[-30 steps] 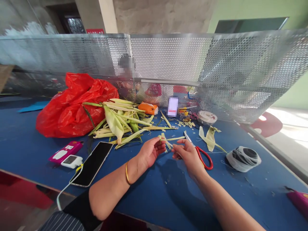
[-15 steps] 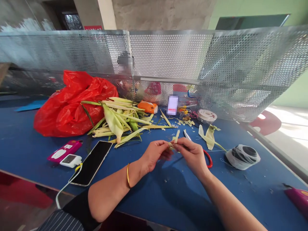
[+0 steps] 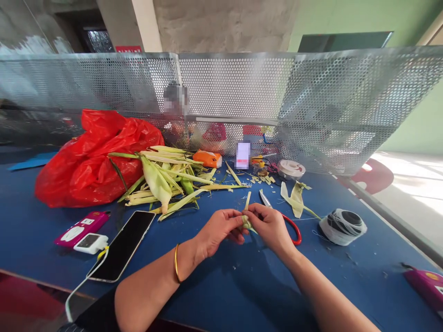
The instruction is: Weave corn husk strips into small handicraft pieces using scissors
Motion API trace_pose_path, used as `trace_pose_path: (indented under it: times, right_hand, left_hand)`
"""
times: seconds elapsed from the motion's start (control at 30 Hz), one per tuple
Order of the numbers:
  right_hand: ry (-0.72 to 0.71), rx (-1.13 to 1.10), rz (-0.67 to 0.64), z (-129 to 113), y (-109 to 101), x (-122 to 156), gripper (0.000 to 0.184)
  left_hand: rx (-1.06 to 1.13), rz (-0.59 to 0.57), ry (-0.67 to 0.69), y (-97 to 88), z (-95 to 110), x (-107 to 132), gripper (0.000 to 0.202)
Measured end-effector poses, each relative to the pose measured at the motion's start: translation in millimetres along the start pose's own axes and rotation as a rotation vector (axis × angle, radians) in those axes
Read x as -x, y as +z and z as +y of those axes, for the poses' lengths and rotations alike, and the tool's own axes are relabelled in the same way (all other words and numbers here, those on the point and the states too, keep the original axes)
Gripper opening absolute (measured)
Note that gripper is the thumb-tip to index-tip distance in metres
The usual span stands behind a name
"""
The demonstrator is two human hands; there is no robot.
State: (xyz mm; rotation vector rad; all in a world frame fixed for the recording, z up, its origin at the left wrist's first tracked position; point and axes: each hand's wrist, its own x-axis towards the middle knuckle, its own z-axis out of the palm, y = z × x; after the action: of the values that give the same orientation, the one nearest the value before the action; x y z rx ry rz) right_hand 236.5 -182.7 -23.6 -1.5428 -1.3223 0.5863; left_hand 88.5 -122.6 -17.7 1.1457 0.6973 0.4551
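Observation:
Between the fingertips of both hands is a small folded piece of pale green corn husk [image 3: 246, 222], with one strip sticking up. My left hand [image 3: 221, 230] pinches it from the left, and my right hand [image 3: 272, 226] grips it from the right; fingers cover much of it. Red-handled scissors [image 3: 292, 227] lie beyond my right hand, partly hidden by it. Farther right are a loose husk piece [image 3: 296, 201] and a spool of thread [image 3: 342, 227]. A pile of corn husks [image 3: 157, 182] lies to the left, beyond my left hand.
A red plastic bag [image 3: 93, 161] stands behind the husk pile. A black-screened phone [image 3: 122, 246] and a purple power bank [image 3: 81, 229] lie at the left. A white tape roll [image 3: 291, 169] and an orange tissue pack [image 3: 206, 158] sit near the perforated metal screen [image 3: 235, 87].
The view has shifted slightly, so the table things appear a little lower and to the left. Both hands stay together on the husk piece, which now shows more between the fingers.

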Motion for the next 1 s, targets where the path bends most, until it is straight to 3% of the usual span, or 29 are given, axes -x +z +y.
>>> trace_pose_path:
  times: [0.17,0.43,0.63,0.73,0.83,0.93,1.0]
  right_hand:
    - [0.037,0.028,0.026,2,4,1,0.026]
    - [0.049,0.071,0.121,7,8,3,0.026]
    - [0.074,0.008,0.161,3,7,-1,0.031]
    - [0.137,-0.155,0.054,-5,-6,-3,0.034]
    - [0.154,-0.325,-0.160,-15,-22,-2,0.040]
    - [0.193,-0.465,-0.359,-19,-31,1,0.034]
    - [0.190,-0.496,-0.411,-19,-30,3,0.029]
  left_hand:
    - [-0.002,0.095,-0.005,0.1,-3,-2,0.042]
    - [0.066,0.066,0.032,4.6,-2,1,0.032]
    - [0.058,0.181,0.114,5.9,-8,-3,0.031]
    - [0.111,0.218,0.111,0.7,-4,-5,0.031]
    - [0.161,0.234,0.100,-4.4,0,-6,0.027]
    - [0.190,0.222,0.084,-6.1,1,-6,0.019]
    - [0.194,0.202,0.071,-5.8,1,-6,0.015]
